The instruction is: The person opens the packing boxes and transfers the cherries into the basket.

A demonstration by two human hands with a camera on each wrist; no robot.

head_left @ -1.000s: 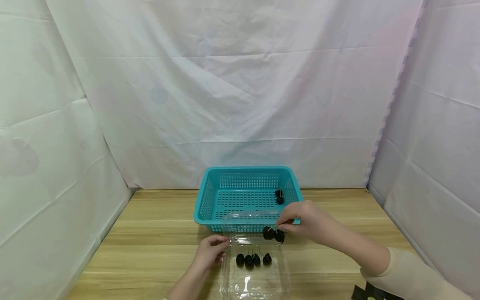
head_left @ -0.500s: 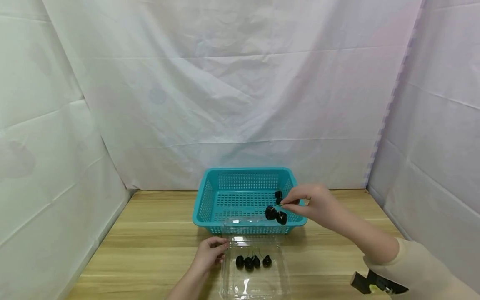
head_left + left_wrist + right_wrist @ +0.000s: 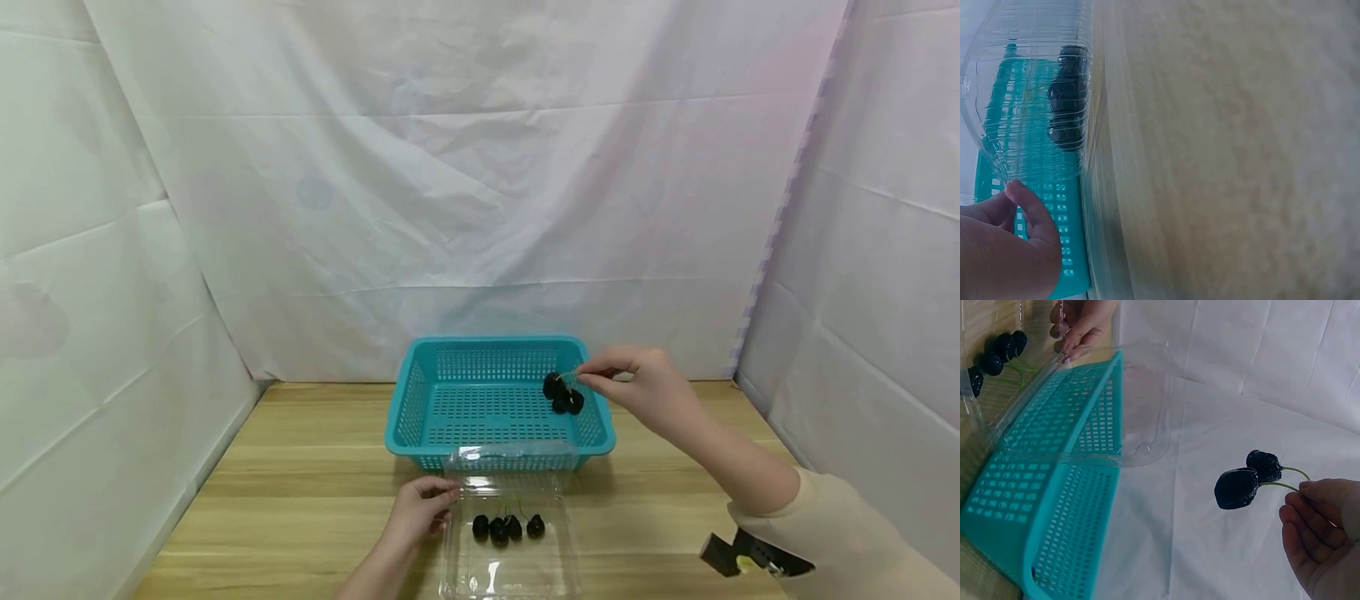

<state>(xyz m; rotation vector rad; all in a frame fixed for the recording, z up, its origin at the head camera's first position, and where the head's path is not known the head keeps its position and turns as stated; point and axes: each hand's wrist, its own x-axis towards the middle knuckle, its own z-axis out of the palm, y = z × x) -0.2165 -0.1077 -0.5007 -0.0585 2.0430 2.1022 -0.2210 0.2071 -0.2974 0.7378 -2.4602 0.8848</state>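
My right hand (image 3: 637, 383) pinches the green stems of two dark cherries (image 3: 1238, 487), which hang over the right end of a turquoise basket (image 3: 408, 408). In the head view they overlap a dark cherry (image 3: 559, 406) lying in that basket; how many lie there is partly hidden. At the near side, my left hand (image 3: 420, 510) pinches the left edge of a clear plastic clamshell box (image 3: 517, 575), close to its hinge. Several dark cherries (image 3: 498, 531) with stems sit in a row in the box. Its raised lid (image 3: 513, 454) stands in front of the basket wall.
Both containers are on a wooden table (image 3: 300, 467). White cloth (image 3: 480, 208) hangs behind the basket and along both sides. A dark device (image 3: 757, 554) is strapped at the right sleeve.
My right hand has carried the pinched cherries from above the lid's right edge, up and away, to over the right end of the basket. The left hand stays at the box edge.
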